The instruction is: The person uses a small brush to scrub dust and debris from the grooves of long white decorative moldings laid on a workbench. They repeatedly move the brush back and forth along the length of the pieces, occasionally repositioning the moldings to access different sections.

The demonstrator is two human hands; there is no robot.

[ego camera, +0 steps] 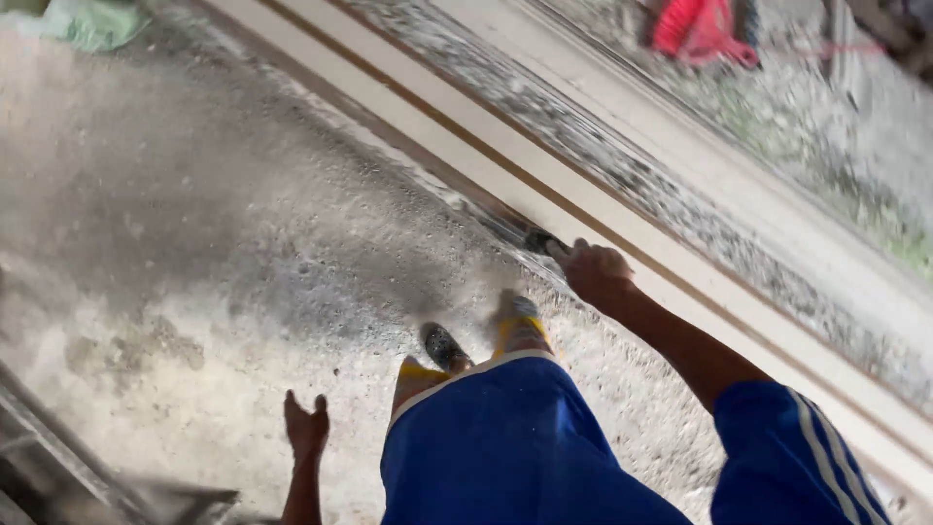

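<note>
The right hand (595,272) is closed around a dark tool (540,240), probably a brush or scraper; motion blur hides which. Its working end rests on the long white frame (680,262) with brown grooves that runs diagonally across the view.

The left hand (306,426) hangs free above the concrete floor (194,243), fingers loosely spread and holding nothing.

In my judgement, good work here calls for strokes along the groove, steady pressure and a firm wrist, with the tool kept flat to the white face.

A speckled stone strip (583,136) lies beside the frame. The person's shoes (481,335) stand just short of the frame, crowding the working line. A red object (700,31) and a green cloth (92,21) lie well apart. Dark metal bars (107,486) lie near the left hand.
</note>
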